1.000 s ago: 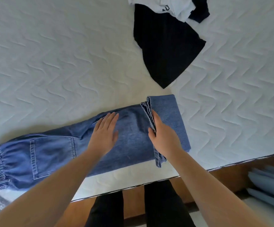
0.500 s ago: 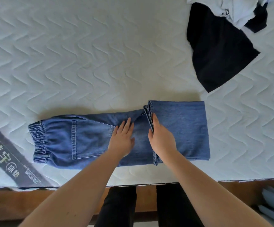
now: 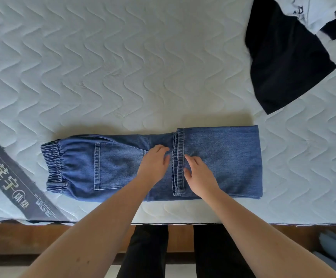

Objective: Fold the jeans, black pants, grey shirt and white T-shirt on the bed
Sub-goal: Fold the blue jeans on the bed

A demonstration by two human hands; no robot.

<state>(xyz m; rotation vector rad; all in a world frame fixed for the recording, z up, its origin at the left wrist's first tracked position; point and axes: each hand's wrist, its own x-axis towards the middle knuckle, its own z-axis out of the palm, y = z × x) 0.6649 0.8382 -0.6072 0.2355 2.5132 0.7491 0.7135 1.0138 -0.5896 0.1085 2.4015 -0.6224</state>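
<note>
Blue denim jeans (image 3: pixel 221 155), black pants (image 3: pixel 283 63), white wave-quilted mattress (image 3: pixel 123 67), grey label band (image 3: pixel 12 177).

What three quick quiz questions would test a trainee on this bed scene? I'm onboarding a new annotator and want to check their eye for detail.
1. True or false: the hem end of the jeans is folded back over the legs.
2. Which garment lies at the far right of the mattress? A) black pants B) red towel C) green jacket
3. Fill in: the left hand rests beside the back ____, and the right hand lies on the folded part.

Key: 1 true; 2 A; 3 pocket.
</note>
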